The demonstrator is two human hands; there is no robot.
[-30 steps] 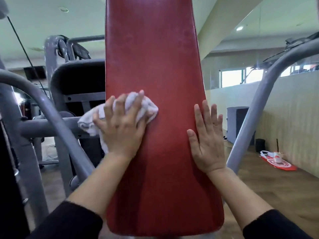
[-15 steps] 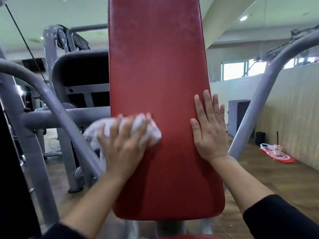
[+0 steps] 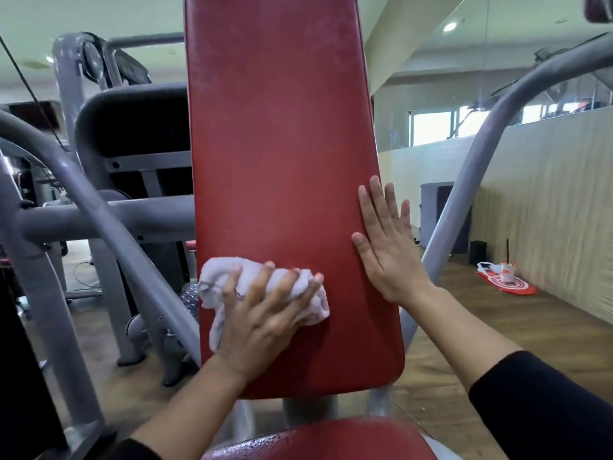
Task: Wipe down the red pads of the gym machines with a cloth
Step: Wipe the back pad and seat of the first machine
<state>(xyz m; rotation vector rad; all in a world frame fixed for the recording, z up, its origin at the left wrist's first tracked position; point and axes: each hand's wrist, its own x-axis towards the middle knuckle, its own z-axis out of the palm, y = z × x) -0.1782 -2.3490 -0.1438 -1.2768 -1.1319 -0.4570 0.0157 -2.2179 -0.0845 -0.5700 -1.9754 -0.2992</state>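
Here, a cloth pressed low on the red back pad.
The left hand (image 3: 262, 313) grips the bunched white cloth (image 3: 232, 280) against the lower left of the upright red pad (image 3: 282, 144); the right hand (image 3: 388, 247) lies flat and open on the pad's right edge, holding nothing. A red seat (image 3: 318, 439) sits below.
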